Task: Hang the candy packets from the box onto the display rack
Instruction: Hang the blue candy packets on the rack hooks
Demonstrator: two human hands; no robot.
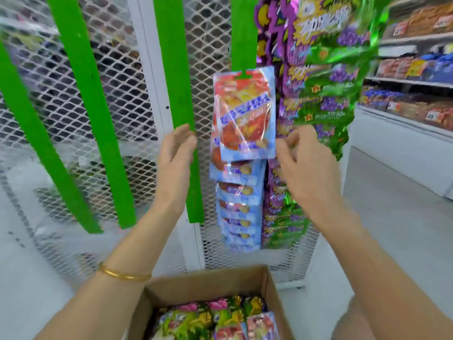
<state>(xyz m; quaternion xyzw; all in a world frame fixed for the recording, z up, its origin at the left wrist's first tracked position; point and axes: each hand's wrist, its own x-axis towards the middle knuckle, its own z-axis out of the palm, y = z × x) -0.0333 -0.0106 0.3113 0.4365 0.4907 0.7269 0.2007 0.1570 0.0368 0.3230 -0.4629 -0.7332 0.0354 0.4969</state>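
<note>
A red and blue candy packet (pixel 244 114) hangs by its top slot on a green display strip (pixel 242 33), in front of several like packets (pixel 239 212) stacked below it. My right hand (pixel 304 163) has curled fingers at this packet's lower right edge and pinches it there. My left hand (pixel 177 155) is open, its straight fingers resting against the neighbouring bare green strip (pixel 175 69). The cardboard box (pixel 210 278) at the bottom holds several colourful packets (pixel 208 317).
Purple and green packets (pixel 323 77) hang on the strip to the right. Two more bare green strips (pixel 83 94) hang left on the white mesh rack (pixel 122 82). Store shelves with goods (pixel 414 69) stand at the far right.
</note>
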